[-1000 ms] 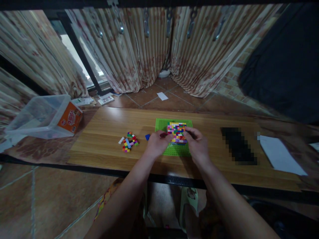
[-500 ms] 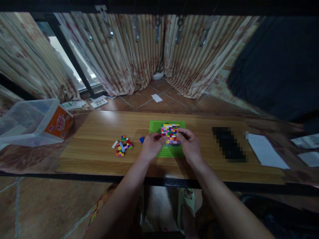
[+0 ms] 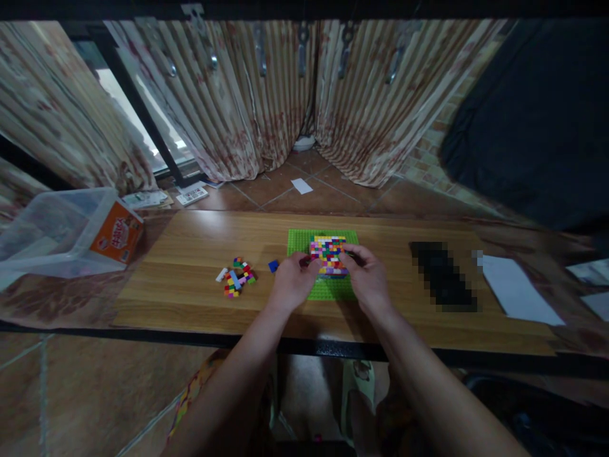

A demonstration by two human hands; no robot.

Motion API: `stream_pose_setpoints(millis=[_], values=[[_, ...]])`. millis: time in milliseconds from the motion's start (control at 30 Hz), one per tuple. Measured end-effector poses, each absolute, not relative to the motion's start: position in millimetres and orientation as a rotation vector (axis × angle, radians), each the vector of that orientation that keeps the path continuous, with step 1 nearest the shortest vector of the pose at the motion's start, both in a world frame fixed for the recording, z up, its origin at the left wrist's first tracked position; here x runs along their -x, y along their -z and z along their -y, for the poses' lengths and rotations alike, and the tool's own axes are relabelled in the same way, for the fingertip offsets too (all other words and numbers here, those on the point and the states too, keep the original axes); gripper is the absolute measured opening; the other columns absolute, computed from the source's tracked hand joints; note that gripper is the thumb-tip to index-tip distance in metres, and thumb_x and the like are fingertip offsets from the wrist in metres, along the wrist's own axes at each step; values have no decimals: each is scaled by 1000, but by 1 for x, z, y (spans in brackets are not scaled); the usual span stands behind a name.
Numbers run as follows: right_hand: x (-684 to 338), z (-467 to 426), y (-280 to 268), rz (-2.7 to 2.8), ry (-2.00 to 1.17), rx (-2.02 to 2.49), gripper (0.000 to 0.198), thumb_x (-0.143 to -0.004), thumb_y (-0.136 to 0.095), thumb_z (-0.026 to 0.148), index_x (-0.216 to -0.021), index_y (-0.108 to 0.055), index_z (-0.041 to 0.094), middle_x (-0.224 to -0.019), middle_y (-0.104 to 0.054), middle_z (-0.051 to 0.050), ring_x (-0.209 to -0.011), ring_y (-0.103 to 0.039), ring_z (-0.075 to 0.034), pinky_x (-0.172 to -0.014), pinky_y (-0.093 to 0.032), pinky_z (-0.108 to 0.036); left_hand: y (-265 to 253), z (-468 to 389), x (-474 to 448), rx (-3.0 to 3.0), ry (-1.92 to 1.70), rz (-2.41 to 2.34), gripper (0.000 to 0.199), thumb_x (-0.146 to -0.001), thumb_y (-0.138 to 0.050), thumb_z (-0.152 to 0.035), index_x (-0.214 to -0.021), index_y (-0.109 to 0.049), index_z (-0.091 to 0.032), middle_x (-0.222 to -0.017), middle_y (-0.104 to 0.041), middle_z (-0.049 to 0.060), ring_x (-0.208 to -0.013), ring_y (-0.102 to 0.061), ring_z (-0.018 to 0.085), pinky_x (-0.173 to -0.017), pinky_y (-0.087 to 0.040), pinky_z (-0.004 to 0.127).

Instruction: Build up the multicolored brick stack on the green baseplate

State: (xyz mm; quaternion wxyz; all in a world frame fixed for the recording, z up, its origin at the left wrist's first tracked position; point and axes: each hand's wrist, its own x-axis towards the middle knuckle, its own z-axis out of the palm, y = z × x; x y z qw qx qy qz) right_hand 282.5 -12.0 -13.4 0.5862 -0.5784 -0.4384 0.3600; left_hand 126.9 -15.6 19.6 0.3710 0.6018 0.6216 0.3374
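I see the left hand (image 3: pixel 291 284) and the right hand (image 3: pixel 368 282) both at the multicoloured brick block (image 3: pixel 328 256), which stands on the green baseplate (image 3: pixel 299 241) near the middle of the wooden table (image 3: pixel 190 235). The fingers of the left hand are curled narrow against the left side of the block, and the fingers of the right hand close on its right side, so the block sits between them. Whether the fingertips pinch one single brick or only press the block, I cannot tell, because the bricks are too small here.

In my judgement, the main risk is uneven pressure: if one hand pushes harder than the other, the baseplate can slide on the smooth table, since nothing visible holds it down. A strong sideways pull may also split the block and scatter bricks.

A single blue brick (image 3: pixel 273 266) lies just beside the left hand, and a small pile of loose bricks (image 3: pixel 236 277) is further left; a careless move of the wrist could sweep them. The clear plastic box (image 3: pixel 57 231) is well apart, at the far left.
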Motion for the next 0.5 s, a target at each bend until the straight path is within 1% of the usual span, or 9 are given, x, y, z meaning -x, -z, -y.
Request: stream_pose_setpoints(millis=[167, 500], values=[[-284, 12, 15, 1047, -813, 1380, 27, -72, -71, 40, -91, -72, 21, -91, -74, -4, -81, -67, -21, -80, -53, -39, -23, 19, -127, -1589, -806, -1617, 28, -89, -57, -36, -94, -72, -12, -86, -75, 8, -75, -66, 18, -67, -45, 26], [-292, 12, 19, 1111, -802, 1434, 30, -73, -71, 43, -95, -73, 22, -95, -74, -5, -83, -68, -22, -82, -53, -42, -29, 22, -128, -1604, -722, -1654, 32, -92, -53, -39, -96, -72, -14, -92, -76, 9, -83, -69, 21, -71, -49, 28]])
